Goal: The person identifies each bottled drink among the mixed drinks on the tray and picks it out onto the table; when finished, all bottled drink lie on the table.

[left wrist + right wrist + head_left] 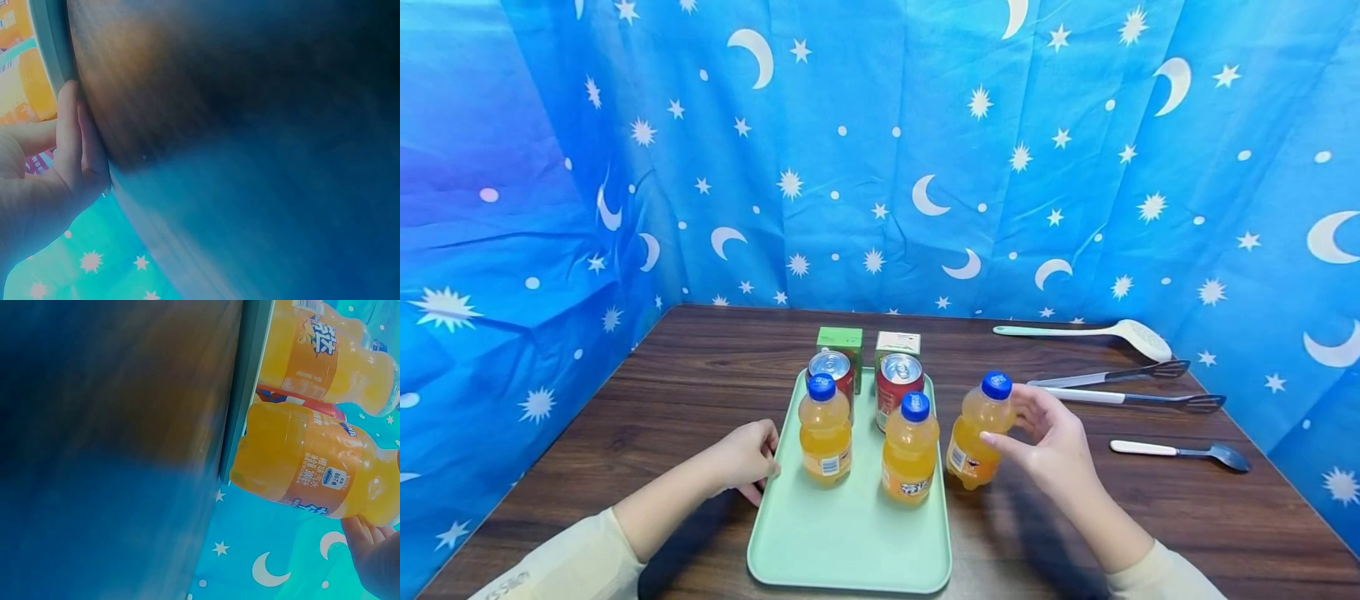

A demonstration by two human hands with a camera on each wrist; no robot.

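My right hand point(1060, 442) pinches an orange soda bottle point(976, 446) with a blue cap between thumb and fingers, just right of the green tray point(850, 546). The bottle leans slightly, and its base looks raised off the table in the right wrist view. At the tray's left rim, my left hand point(748, 458) grips the edge with its fingertips. Two similar bottles stand on the tray, a left bottle point(825, 437) and a right bottle point(910, 458). Behind them are two red cans, one left point(842, 367) and one right point(900, 383).
A green carton point(840, 337) and a paler carton point(898, 342) stand at the tray's far end. On the right of the wooden table point(700, 367) lie a slotted ladle point(1138, 337), two long-handled utensils point(1097, 397) and a spoon point(1225, 456). A blue starry cloth point(865, 167) hangs behind.
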